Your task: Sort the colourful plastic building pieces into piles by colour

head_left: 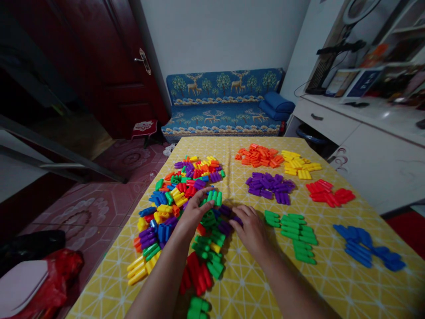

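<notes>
The block heap lies left of smaller piles on the table.

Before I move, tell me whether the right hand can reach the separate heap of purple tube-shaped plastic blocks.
Probably yes: the right hand is close to that purple heap, with only yellow patterned tablecloth showing between them.

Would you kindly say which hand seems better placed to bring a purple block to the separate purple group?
Probably the right hand: it is right at a purple block and nearer the purple group, while the left hand is over the mixed pile.
</notes>
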### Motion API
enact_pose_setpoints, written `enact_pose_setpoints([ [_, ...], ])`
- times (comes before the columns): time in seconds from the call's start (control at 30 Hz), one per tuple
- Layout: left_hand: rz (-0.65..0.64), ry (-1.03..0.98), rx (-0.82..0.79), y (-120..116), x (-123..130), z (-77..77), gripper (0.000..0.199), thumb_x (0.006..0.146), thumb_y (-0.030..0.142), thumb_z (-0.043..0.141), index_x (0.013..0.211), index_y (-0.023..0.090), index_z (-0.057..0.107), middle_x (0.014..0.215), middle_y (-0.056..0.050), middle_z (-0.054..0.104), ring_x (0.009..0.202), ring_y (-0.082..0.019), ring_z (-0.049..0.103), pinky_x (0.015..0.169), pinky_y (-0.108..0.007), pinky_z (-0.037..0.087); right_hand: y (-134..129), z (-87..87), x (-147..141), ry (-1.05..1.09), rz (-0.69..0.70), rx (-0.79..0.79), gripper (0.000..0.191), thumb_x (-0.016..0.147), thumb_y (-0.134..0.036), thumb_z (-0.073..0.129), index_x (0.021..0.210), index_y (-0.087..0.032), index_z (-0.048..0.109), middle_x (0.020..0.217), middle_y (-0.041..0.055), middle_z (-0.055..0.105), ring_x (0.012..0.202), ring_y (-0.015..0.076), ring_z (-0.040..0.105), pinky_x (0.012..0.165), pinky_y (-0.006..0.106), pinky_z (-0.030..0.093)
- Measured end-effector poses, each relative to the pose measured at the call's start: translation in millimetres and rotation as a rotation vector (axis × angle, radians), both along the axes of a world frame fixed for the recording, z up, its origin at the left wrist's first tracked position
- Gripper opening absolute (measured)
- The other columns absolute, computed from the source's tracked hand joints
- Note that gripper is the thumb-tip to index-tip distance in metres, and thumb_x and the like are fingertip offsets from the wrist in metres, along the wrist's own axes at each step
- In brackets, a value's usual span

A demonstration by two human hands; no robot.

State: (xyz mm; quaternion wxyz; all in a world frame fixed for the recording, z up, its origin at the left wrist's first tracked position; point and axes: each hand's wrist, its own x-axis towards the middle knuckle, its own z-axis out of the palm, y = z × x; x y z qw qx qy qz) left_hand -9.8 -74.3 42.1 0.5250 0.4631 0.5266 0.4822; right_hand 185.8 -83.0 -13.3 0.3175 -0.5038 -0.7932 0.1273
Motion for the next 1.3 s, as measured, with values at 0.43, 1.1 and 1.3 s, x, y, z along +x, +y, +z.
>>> enact_pose_setpoints([
  [0.43, 0.065, -0.14, -0.024, 5, 0, -10.5, 0.058, 0.065, 0.034, 0.079, 0.119, 0.017, 0.064, 0.109, -0.008, 0.07, 0.09, -0.023, 0.067, 0.079, -0.032, 0.052, 16, 22.4, 37, -0.067, -0.068, -0.255, 0.02, 0.077, -0.019, 0.065, 0.097, -0.021, 0.07, 0.089, 0.0018, 0.064, 0.067, 0.013, 0.059, 0.063, 0.025, 0.045],
  [1.1, -0.091, -0.065, 0.022, 6, 3, -19.5, 0.049, 0.067, 0.036, 0.081, 0.107, 0.016, 0.061, 0.087, -0.004, 0.068, 0.077, -0.017, 0.064, 0.073, -0.028, 0.049, 22, 38.4, -3, 0.245, 0.135, -0.101, 0.05, 0.081, -0.019, 0.065, 0.13, -0.027, 0.055, 0.125, 0.0064, 0.058, 0.1, 0.0183, 0.063, 0.086, 0.033, 0.054],
  [1.3, -0.183, 0.137, 0.142, 5, 1, -18.7, 0.037, 0.066, 0.036, 0.082, 0.092, 0.014, 0.069, 0.087, -0.005, 0.068, 0.084, -0.018, 0.061, 0.076, -0.026, 0.047, 2, 36.0, -22, 0.18, 0.166, -0.109, 0.054, 0.081, -0.011, 0.062, 0.131, -0.03, 0.056, 0.121, 0.0038, 0.061, 0.113, 0.0183, 0.06, 0.097, 0.033, 0.05],
])
